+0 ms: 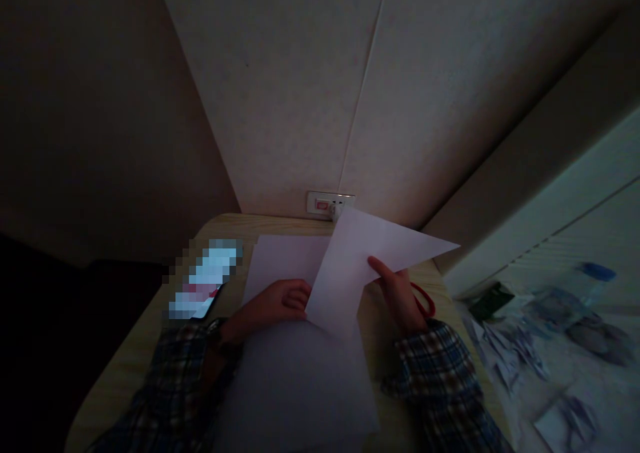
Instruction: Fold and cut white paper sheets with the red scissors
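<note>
A folded sheet of white paper (345,266) is held up above the table, one pointed corner reaching to the right. My right hand (397,293) grips it near its right side, thumb on top and the other fingers hidden behind. At the sheet's lower left edge is my left hand (280,301), its fingers curled in and pinching that edge. Beneath both hands lie flat white sheets (300,386) on the table. Part of a red loop (425,300), perhaps a scissors handle, shows beside my right wrist.
A lit phone (207,280), its screen blurred, rests on the left of the wooden table (130,346). A wall socket (320,204) with a plug sits behind the table. Down on the right are crumpled papers (510,353) and a clear bottle with a blue cap (597,271).
</note>
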`<action>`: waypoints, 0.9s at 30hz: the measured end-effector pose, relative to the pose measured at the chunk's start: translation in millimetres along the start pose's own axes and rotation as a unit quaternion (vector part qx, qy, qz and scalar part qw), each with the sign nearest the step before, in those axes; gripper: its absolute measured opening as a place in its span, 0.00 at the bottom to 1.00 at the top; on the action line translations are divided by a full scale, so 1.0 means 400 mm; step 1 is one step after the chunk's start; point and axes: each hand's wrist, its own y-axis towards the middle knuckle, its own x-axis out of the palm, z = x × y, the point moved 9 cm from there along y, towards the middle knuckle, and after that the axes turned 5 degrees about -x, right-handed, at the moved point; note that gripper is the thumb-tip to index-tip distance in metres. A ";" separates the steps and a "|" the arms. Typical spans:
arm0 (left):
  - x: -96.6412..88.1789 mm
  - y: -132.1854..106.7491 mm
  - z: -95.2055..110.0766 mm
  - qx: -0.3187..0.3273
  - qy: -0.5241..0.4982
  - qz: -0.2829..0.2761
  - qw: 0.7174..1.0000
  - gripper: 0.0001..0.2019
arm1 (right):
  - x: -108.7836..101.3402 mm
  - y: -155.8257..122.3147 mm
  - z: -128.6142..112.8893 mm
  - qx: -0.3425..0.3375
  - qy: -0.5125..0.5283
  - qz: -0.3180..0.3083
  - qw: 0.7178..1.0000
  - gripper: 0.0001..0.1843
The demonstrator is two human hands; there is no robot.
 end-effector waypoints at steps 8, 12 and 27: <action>-0.087 -0.026 0.051 0.036 -0.065 0.118 0.990 0.21 | 0.073 -0.037 0.005 0.094 0.026 -0.170 0.981 0.24; -0.103 -0.045 0.077 0.060 -0.050 0.169 0.982 0.22 | 0.131 -0.073 -0.021 0.096 0.033 -0.288 0.952 0.24; -0.104 -0.044 0.077 0.101 -0.010 0.132 0.986 0.15 | 0.122 -0.051 0.003 0.083 0.082 -0.270 0.956 0.16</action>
